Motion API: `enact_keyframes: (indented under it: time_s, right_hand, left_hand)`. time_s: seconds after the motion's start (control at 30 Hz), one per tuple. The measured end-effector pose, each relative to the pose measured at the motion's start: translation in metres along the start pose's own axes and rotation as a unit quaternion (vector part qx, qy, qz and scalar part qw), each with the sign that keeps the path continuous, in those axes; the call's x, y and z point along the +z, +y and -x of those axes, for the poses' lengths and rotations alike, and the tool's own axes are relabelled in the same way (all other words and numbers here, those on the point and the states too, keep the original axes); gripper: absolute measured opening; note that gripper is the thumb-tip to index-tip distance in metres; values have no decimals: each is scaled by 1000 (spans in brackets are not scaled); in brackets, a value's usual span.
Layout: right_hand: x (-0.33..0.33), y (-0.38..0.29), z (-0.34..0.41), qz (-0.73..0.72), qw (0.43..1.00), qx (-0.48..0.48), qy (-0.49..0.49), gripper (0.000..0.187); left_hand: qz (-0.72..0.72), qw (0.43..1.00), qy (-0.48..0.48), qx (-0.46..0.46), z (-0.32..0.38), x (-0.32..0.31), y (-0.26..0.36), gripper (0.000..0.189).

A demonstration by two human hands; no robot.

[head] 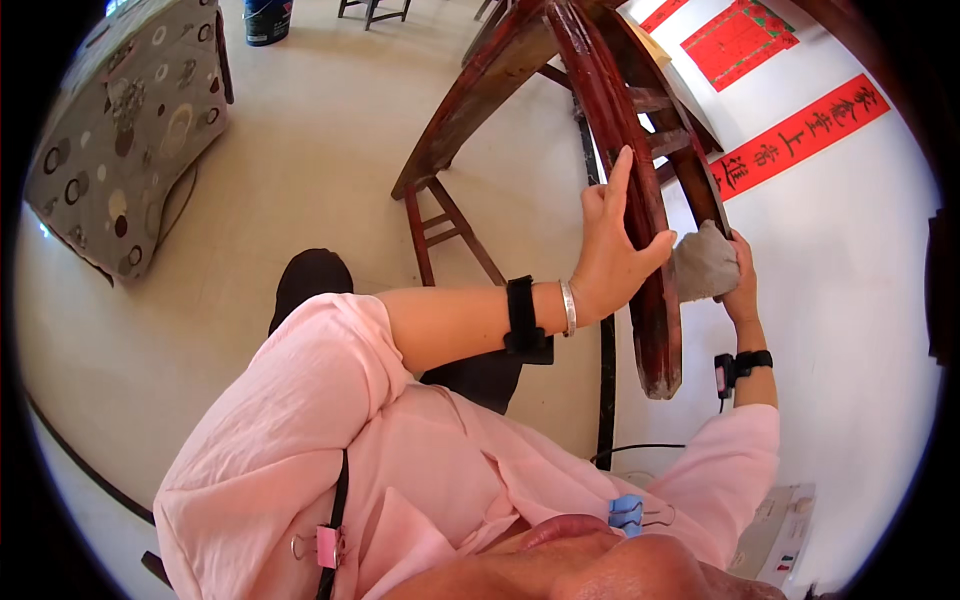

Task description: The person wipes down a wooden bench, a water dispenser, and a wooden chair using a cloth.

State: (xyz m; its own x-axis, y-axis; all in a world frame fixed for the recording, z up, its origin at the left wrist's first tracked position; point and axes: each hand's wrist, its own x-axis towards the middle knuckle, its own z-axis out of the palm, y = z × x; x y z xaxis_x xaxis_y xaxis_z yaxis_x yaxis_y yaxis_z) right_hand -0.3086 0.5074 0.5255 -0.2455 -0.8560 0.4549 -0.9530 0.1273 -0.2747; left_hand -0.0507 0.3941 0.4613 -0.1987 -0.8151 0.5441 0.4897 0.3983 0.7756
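Observation:
My left hand (615, 247) steadies a dark red wooden leg (611, 97) of a piece of furniture, thumb across it and index finger stretched along its side. The leg slants down towards me, and its worn lower end (660, 386) hangs above the floor. On the far right, my right hand (742, 281) grips a bunched grey cloth (706, 261) against the neighbouring wooden leg (697, 180). Two short rungs (666, 142) join these legs above the cloth. Another broad wooden leg (469, 97) of a similar red-brown runs down to the left.
A wooden stool-like frame (442, 232) with rungs stands on the pale floor behind. At the left is a table under a patterned grey cloth (142, 142), with a dark bucket (266, 22) beyond. Red paper strips (806, 135) bearing writing hang on the white wall (840, 300) at right.

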Motion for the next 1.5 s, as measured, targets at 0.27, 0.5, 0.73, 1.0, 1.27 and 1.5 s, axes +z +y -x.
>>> enact_keyframes:
  time_s: [0.27,0.5,0.73,1.0,1.27,1.5]
  right_hand:
    - [2,10,7,82,995,-52,-4,35]
    - [-4,5,7,74,997,-30,-13,38]
    - [0,-20,0,58,996,53,-30,34]
    - [-106,0,-22,-243,916,217,235,27]
    - [-181,-110,-175,-256,878,84,396,31]
    - [63,-185,-266,-74,958,201,-191,41]
  left_hand:
    - [19,998,-55,7,-9,-12,-13,89]
    - [-144,943,-31,300,-85,-62,-19,45]
    - [-393,790,-207,424,-158,-50,-5,47]
    - [-367,795,-185,447,-160,-40,-25,49]
    - [-342,822,-180,419,-161,-26,-29,43]
    - [-308,845,-142,413,-168,-14,-44,33]
